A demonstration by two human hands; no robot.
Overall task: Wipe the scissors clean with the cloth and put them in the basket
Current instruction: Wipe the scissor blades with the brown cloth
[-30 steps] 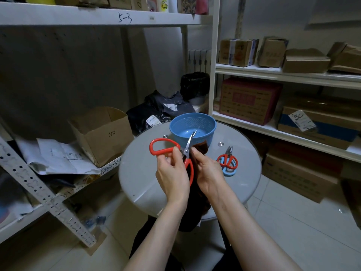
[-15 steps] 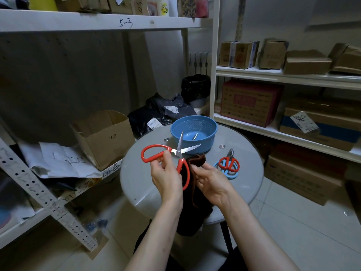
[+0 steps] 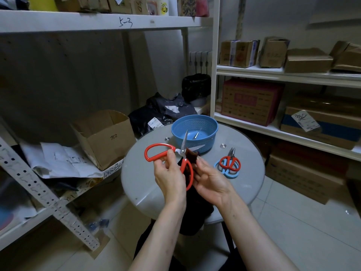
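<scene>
Large red-handled scissors [image 3: 160, 148] hang over the round table, blades spread apart. My left hand [image 3: 170, 177] grips them by the handles. My right hand [image 3: 210, 178] holds a dark brown cloth [image 3: 191, 157] and pushes a fold of it between the spread blades near the pivot. The rest of the cloth hangs down below my hands. Just behind the blades stands a blue plastic basket [image 3: 195, 124] with a small metal item lying inside. A smaller pair of scissors [image 3: 229, 163], with a red handle and a blue one, lies on the table to the right.
The round grey table [image 3: 140, 178] stands between white shelving. An open cardboard box [image 3: 105, 137] and loose papers sit on the left shelf. Cardboard boxes [image 3: 252, 100] fill the right shelves. Dark bags [image 3: 164, 114] lie behind the table.
The scissor blades have opened from nearly closed to wide apart. My right hand has brought the cloth up between them. The view shifted slightly.
</scene>
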